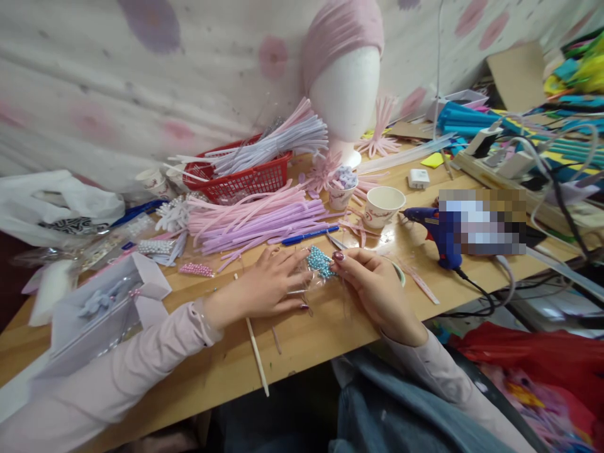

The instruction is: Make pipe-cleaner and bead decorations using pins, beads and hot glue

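A small clear plastic bag of blue beads (321, 261) lies on the wooden table between my hands. My left hand (268, 283) is spread with the palm down, its fingertips resting at the left side of the bag. Thumb and forefinger of my right hand (365, 277) are pinched together at the bag's right edge; whether a loose bead is also between them I cannot make out. Beneath my left wrist passes a thin pale stick (258, 362). A blue pen (310, 235) and scissors, partly hidden, lie just beyond my fingers.
Pink and purple pipe cleaners (264, 220) lie behind my left hand, before a red basket (240, 179). A paper cup (384, 206) and blue glue gun (436, 229) stand to the right. An open white box (155, 277) is at left, a mannequin head (346, 94) behind.
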A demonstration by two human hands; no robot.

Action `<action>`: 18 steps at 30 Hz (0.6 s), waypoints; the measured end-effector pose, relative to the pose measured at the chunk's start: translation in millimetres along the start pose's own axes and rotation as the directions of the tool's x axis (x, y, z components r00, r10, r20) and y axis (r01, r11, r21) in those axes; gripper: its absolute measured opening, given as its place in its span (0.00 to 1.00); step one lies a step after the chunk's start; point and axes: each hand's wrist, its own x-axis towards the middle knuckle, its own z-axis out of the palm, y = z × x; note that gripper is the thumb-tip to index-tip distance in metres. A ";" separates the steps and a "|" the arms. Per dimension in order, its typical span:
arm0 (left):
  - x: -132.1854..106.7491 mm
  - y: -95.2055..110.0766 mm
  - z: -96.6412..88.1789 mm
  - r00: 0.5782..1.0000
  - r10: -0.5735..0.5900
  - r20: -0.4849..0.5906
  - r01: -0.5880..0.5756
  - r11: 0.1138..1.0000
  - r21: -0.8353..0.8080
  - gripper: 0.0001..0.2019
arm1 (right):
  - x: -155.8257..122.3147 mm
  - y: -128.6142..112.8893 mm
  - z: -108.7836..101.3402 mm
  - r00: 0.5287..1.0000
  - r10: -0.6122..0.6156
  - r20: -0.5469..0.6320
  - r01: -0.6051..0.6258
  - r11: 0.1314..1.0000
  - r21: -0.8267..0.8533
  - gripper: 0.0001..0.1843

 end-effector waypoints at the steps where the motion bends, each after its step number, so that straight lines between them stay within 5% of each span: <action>1: -3.0 -1.0 -0.4 1.000 0.004 0.003 -0.004 1.000 0.011 0.25 | -0.7 0.1 0.2 1.000 -0.007 0.011 0.007 1.000 -0.024 0.09; 12: -39.6 -10.1 -1.9 0.999 -0.024 -0.024 0.021 0.991 -0.130 0.36 | -2.7 -0.2 2.4 0.999 -0.043 0.024 0.046 0.987 -0.151 0.12; 18: -50.4 -7.1 -7.3 0.998 -0.042 -0.048 0.030 0.971 -0.236 0.16 | -3.1 -0.1 1.9 1.000 -0.027 0.008 0.028 0.987 -0.155 0.12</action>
